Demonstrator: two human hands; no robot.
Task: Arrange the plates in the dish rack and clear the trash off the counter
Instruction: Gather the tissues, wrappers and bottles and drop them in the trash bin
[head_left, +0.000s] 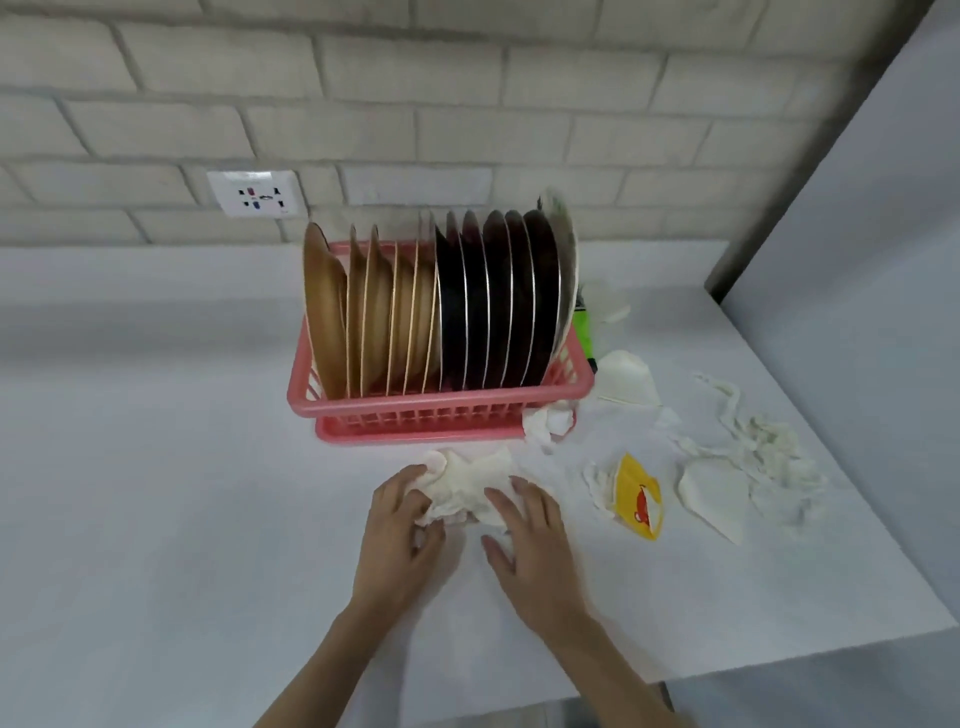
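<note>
While our two hands meet low on the white counter (156, 519), they share one crumpled tissue (467, 483) lying just in front of the dish rack. Our left hand (400, 525) grips the wad's left side, fingers curled into the paper. Our right hand (530, 535) lies on its right side with the fingers fairly straight and a little spread, pressing down rather than closing round it.

To the right of our hands we see more trash. A yellow wrapper (636, 496) with a red mark rests on a small white scrap. Beyond it lie a flat triangular paper piece (714, 493) and a long tangle of torn tissue (753, 447), near the counter's right edge. A smaller crumpled scrap (550, 423) touches the rack's front right corner, and a folded white piece (626, 376) sits just beside the rack's right end.

Farther back, the pink dish rack (441, 410) holds the plates upright in a row. The gold plates (374, 312) fill its left half, the dark plates (493, 306) its right half, and one white patterned plate (563, 270) leans at the far right end. Something bright green (584, 332) shows behind that end, mostly hidden.

At the back, a wall socket (254, 193) is set in the pale brick wall (467, 78).
</note>
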